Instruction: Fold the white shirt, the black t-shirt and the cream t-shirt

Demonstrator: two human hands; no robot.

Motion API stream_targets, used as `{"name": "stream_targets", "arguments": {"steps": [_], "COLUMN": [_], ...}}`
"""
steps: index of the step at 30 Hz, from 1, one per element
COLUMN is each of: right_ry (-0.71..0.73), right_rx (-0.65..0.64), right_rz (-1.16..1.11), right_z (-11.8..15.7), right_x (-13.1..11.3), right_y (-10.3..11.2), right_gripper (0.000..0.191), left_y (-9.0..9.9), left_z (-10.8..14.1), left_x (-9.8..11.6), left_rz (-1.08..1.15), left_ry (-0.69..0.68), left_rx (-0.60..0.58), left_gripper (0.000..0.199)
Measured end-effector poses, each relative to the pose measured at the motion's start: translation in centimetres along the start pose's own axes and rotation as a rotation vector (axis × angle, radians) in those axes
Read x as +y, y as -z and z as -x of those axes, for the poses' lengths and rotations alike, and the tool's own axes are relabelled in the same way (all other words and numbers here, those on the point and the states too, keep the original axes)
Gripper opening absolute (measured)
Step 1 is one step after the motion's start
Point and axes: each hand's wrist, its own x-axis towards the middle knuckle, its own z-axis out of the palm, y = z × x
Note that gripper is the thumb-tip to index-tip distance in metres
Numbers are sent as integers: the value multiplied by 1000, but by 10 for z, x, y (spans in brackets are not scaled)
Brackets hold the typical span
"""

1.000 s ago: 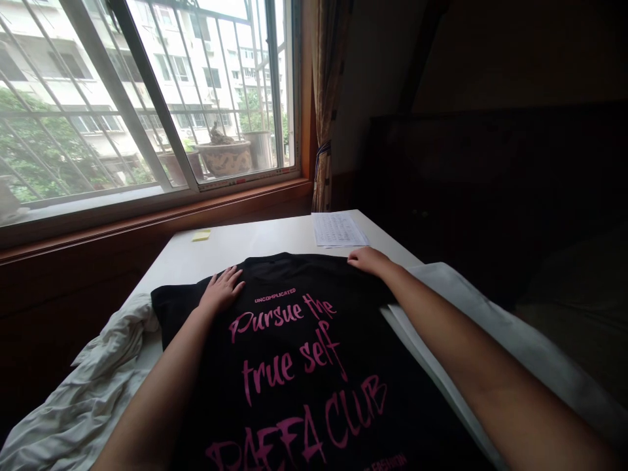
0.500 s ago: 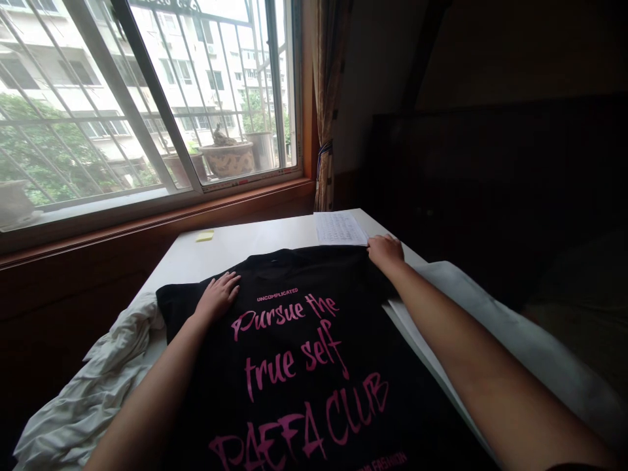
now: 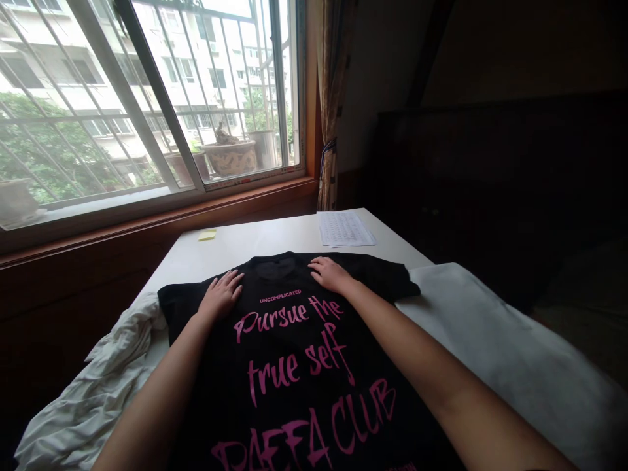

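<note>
Fingers [image 3: 229,279] on black T-shirt [image 3: 289,330], collar [image 3: 275,259] away, long axis near-to-far

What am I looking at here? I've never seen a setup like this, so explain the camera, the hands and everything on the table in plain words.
There is no machine here. You are looking through a camera worn on a person's head, pointing forward and down, so the two bare arms reaching in from the bottom are the wearer's own.

The left hand and right hand rest on a black T-shirt printed in pink, one on either side of its neckline. Neither seems to grip it.

The shirt is spread over a white table. Beyond it lie a small yellow paper and some written sheets. Rumpled white cloth is at the left, smoother pale cloth at the right.
</note>
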Motion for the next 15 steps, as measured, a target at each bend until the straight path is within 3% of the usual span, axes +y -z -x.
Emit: {"name": "stream_targets", "arguments": {"steps": [4,15], "right_ry": [17,-122], "right_rx": [-47,-107], "right_rz": [-51,-49], "right_z": [-5,-17], "right_x": [-12,12], "right_y": [-16,-20], "right_gripper": [51,71], "left_y": [0,2], "left_z": [-2,-9], "left_x": [-1,-2], "left_rz": [5,15], "left_ry": [11,73], "left_rx": [-20,-59], "left_gripper": [53,64]}}
